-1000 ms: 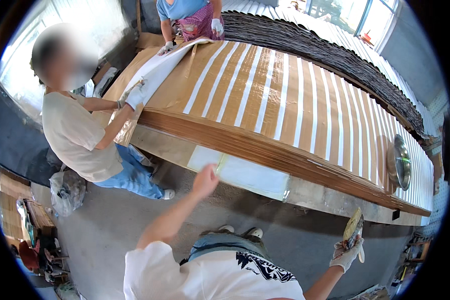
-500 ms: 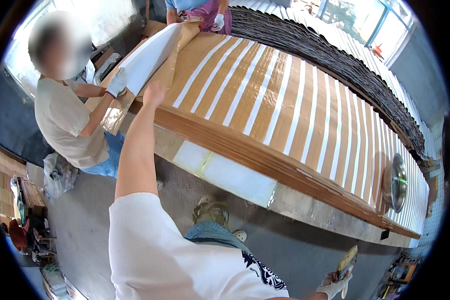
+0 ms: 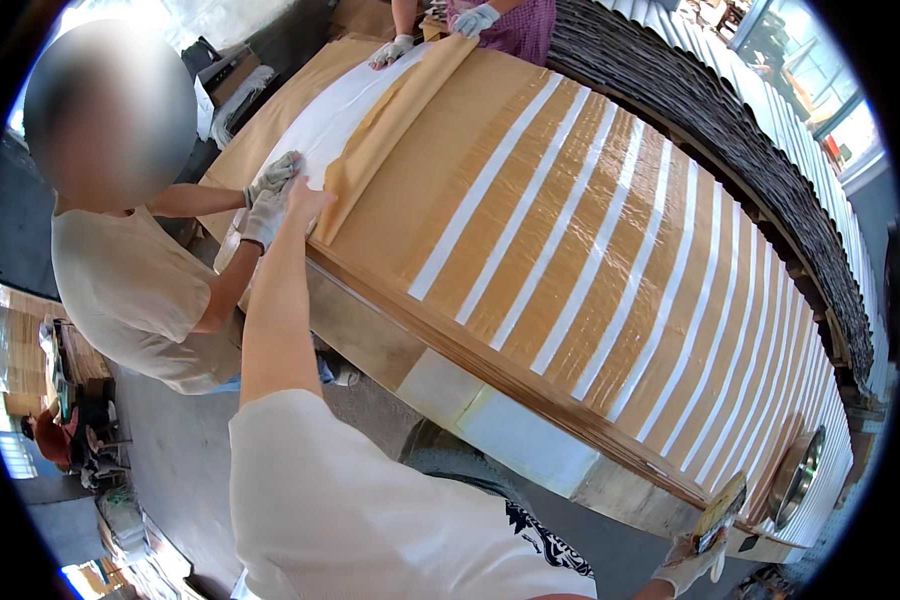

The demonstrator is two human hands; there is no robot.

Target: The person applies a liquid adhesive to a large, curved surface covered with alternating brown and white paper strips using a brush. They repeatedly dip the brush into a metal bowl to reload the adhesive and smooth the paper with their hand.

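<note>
Brown paper sheet [image 3: 390, 120], folded back over the striped stack [image 3: 610, 270], is being pinched at its near corner by the person's bare left hand [image 3: 305, 200] (fingers clamped on it), while the gloved right hand [image 3: 692, 560] is gripping a brush [image 3: 722, 508], so peeling it evenly probably calls for matching the co-worker's gloved hands [image 3: 270, 195].

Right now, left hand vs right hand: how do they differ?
The left hand is bare, stretched far forward onto the folded brown sheet. The right hand wears a white glove, stays low beside the person and grips a flat brush. Both belong to the same person.
</note>
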